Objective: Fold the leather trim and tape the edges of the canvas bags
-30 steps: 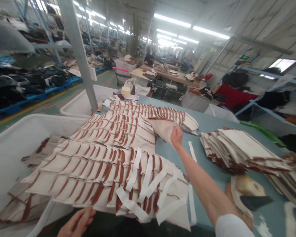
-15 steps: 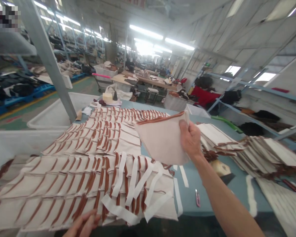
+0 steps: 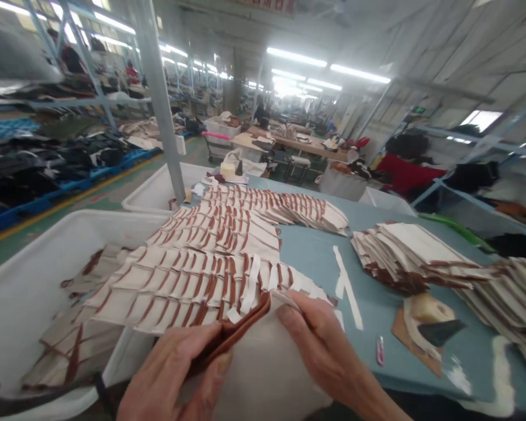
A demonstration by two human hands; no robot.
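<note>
Between my hands, close to the table's front edge, is a beige fabric piece [image 3: 263, 362] with a brown trimmed edge. My left hand [image 3: 175, 374] grips the brown edge between thumb and fingers. At the upper right corner my right hand [image 3: 319, 339] pinches the same piece. Just beyond them, overlapping rows of similar beige pieces [image 3: 170, 280] with brown edges cover the left of the table. White strips [image 3: 251, 283] lie over the nearest row. A pink thread snipper [image 3: 380, 351] rests on the table, right of my right hand.
Stacks of beige pieces [image 3: 416, 251] stand on the right of the blue-grey table [image 3: 307, 248]. White strips [image 3: 348, 286] and a roll of tape [image 3: 427, 310] lie nearby. White bins [image 3: 83, 219] holding fabric flank the table's left side. A metal post [image 3: 160, 99] rises there.
My right hand has brought the fabric piece down and nearer. My left hand has come up from the rows and taken hold of its brown edge. The view has turned left.
</note>
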